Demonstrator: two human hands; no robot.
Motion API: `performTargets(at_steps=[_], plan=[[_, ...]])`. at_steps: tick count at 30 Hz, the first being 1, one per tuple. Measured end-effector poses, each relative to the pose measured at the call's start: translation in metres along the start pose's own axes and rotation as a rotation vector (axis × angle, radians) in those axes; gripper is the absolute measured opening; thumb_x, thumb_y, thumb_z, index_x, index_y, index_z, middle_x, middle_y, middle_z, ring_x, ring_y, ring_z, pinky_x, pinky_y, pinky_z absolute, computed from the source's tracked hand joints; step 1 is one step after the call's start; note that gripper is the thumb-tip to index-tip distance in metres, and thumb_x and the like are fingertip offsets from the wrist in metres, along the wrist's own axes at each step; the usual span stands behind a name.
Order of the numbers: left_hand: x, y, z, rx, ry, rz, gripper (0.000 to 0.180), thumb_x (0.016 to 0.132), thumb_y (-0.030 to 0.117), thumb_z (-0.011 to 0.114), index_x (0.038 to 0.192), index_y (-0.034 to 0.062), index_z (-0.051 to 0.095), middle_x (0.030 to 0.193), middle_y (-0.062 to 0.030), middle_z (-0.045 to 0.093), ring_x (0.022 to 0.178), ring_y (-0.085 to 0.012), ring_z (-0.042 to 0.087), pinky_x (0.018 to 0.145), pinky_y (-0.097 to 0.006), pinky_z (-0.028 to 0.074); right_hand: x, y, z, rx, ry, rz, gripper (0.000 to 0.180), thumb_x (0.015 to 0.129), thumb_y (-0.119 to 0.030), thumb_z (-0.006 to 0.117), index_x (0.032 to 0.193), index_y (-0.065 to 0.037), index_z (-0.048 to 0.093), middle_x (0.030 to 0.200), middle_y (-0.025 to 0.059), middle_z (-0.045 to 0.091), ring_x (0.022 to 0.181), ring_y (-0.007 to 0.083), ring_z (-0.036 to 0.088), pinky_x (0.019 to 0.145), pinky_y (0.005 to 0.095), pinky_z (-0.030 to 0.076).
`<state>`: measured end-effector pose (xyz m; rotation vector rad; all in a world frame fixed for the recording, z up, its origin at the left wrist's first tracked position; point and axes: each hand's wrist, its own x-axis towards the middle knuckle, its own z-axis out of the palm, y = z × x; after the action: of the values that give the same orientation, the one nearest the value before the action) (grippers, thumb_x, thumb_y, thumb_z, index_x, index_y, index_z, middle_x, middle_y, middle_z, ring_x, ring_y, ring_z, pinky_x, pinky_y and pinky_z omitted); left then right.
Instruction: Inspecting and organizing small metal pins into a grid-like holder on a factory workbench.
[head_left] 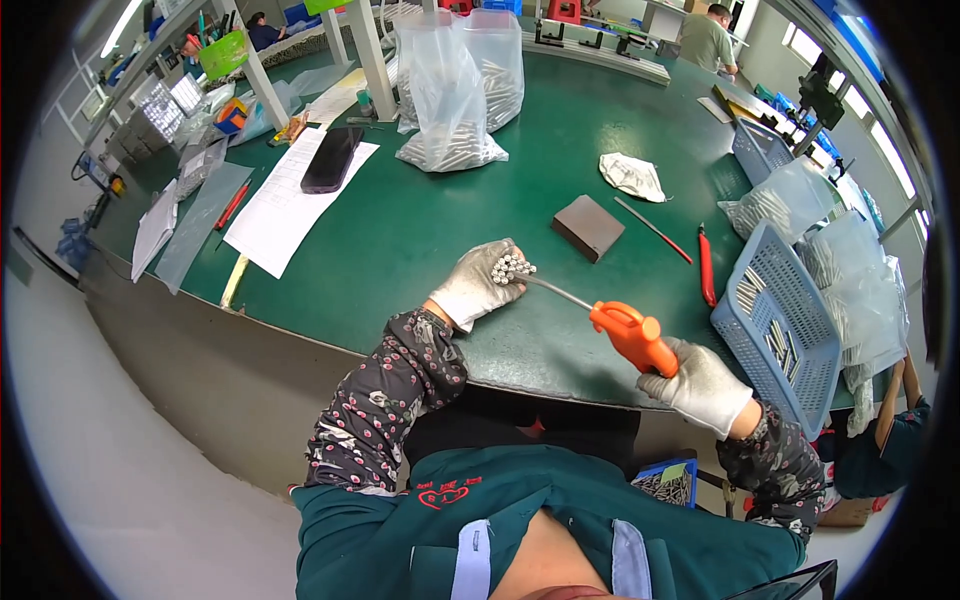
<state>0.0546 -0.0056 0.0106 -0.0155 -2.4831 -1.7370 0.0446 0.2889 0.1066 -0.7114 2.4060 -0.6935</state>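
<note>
My left hand (478, 284), in a whitish work glove, is closed round a bundle of small metal tubes (512, 268) whose round ends face up. In my gloved right hand (697, 385) is an orange air blow gun (634, 336), gripped by its handle. Its thin bent metal nozzle (560, 292) reaches left to the tube ends; whether it touches them I cannot tell. Both hands are over the near edge of the green table (440, 220). Beyond them lies a brown block (588, 228).
A blue basket (780, 330) with metal tubes stands at right, beside bags of tubes (840, 270). Near it lie red-handled pliers (706, 265), a thin rod (653, 229) and a white cloth (632, 177). Farther off are a phone (332, 160) on paper and filled plastic bags (455, 100).
</note>
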Motion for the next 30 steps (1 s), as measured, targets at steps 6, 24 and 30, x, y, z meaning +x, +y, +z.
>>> performTargets(at_steps=[6,24,30], plan=[[-0.001,0.001,0.0,-0.031,-0.004,0.014,0.028,0.069,0.0,0.068,0.092,0.0043,0.053,0.08,0.0002,0.056,0.074,-0.007,0.052,0.07,-0.022,0.045,0.004,-0.005,0.004,0.045,0.029,-0.057,0.042,0.073,-0.03,0.064,0.101,0.001,0.057,0.069,0.0186,0.06,0.067,0.0328,0.061,0.063,0.0375,0.047],[-0.001,-0.004,0.0,-0.066,-0.024,0.017,0.025,0.07,-0.003,0.067,0.09,0.0038,0.052,0.08,0.0003,0.055,0.075,-0.0073,0.053,0.069,-0.021,0.045,-0.005,-0.008,0.0,0.018,-0.023,0.015,0.041,0.074,-0.028,0.063,0.105,-0.001,0.056,0.074,0.0192,0.061,0.07,0.0347,0.06,0.066,0.0378,0.047],[0.001,0.001,-0.001,-0.041,-0.049,0.005,0.026,0.07,-0.004,0.067,0.09,0.0034,0.052,0.08,-0.0002,0.056,0.074,-0.0073,0.053,0.069,-0.021,0.046,-0.008,-0.003,0.001,-0.001,-0.008,-0.03,0.043,0.074,-0.029,0.062,0.106,-0.001,0.056,0.074,0.0196,0.061,0.071,0.0345,0.061,0.066,0.0385,0.047]])
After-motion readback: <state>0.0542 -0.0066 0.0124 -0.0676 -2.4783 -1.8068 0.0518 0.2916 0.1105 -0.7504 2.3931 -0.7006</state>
